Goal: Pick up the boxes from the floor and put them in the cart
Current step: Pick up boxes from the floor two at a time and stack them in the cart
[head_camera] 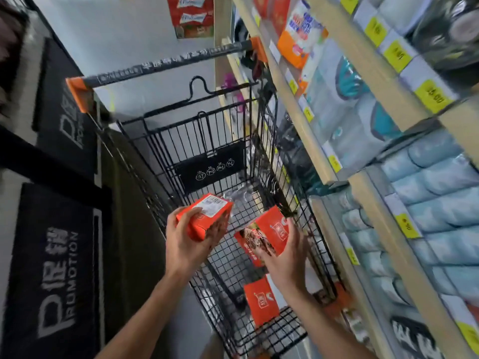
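While both hands sit over the basket, biggest thing in view is the shelving (344,104) down the right side: wooden edges, yellow price tags, packs of pale blue goods, an orange-and-white pack higher up. Left side: dark display (59,255) with "PROMOTION" lettering, running floor-level along the aisle.

Between them, black wire cart (261,141) with orange-capped handle bar at the far end, seat flap with warning icons below it. Cart is close beside the shelving; view is tilted.

Inside the cart basket: one orange box (260,301) lying near the close end, flat on the wire floor. Some clear plastic wrapping lies further in, detail too blurred to tell.

Left hand (188,242) grips a second orange box (207,216) from underneath, thumb wrapped on its near face, white label side up, held above the basket's left edge.

Right hand (285,257) holds a third orange box (264,234), printed picture face up, fingers curled round its right side, held inside the basket opening above the wire floor.

Two held boxes are near each other, not touching.
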`<state>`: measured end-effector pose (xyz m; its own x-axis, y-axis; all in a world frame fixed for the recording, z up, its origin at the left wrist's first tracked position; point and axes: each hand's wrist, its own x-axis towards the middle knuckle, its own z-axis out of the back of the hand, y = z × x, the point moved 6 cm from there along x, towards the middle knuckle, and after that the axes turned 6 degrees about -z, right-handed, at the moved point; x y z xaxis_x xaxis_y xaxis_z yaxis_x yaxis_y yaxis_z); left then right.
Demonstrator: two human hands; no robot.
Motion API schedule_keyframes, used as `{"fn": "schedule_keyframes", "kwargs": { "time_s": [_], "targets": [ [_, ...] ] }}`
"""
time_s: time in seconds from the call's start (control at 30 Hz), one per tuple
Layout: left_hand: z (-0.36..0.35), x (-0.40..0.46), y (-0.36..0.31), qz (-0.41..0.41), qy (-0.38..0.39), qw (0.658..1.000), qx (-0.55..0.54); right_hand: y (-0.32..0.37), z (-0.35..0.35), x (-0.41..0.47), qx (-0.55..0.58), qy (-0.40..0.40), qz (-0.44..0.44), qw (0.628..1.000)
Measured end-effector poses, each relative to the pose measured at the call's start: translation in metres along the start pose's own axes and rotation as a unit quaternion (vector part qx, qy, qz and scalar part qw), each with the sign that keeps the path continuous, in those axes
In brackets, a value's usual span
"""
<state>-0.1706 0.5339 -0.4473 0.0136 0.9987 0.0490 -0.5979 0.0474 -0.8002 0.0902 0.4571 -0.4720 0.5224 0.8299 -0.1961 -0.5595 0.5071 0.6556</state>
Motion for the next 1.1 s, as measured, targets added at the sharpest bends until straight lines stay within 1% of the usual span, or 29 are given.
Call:
{"fn": "schedule_keyframes", "kwargs": {
  "time_s": [0.23,0.47,0.57,0.63,0.83,0.97,1.1],
  "targets": [
    [-0.035,-0.004,0.039,0.025,0.036,0.999,0.005,-0.054,-0.062,0.012,-0.029,0.052,-0.06,0.996],
    [-0.07,-0.02,0.055,0.009,0.06,0.998,-0.023,-0.103,-0.106,0.024,-0.033,0.098,-0.072,0.992],
    [-0.083,-0.025,0.058,0.007,0.062,0.997,-0.043,-0.119,-0.116,0.025,-0.025,0.088,-0.083,0.992],
    [-0.092,-0.028,0.063,0.013,0.067,0.997,-0.038,-0.125,-0.121,0.026,-0.03,0.075,-0.08,0.994],
    [-0.112,-0.042,0.077,0.044,0.072,0.996,-0.017,-0.153,-0.127,0.04,-0.113,0.019,-0.08,0.99],
    [-0.118,-0.045,0.076,0.046,0.067,0.997,-0.009,-0.165,-0.128,0.05,-0.162,0.018,-0.05,0.985],
    [-0.124,-0.046,0.077,0.059,0.07,0.996,-0.018,-0.168,-0.133,0.052,-0.17,0.02,-0.031,0.985]
  ]
}}
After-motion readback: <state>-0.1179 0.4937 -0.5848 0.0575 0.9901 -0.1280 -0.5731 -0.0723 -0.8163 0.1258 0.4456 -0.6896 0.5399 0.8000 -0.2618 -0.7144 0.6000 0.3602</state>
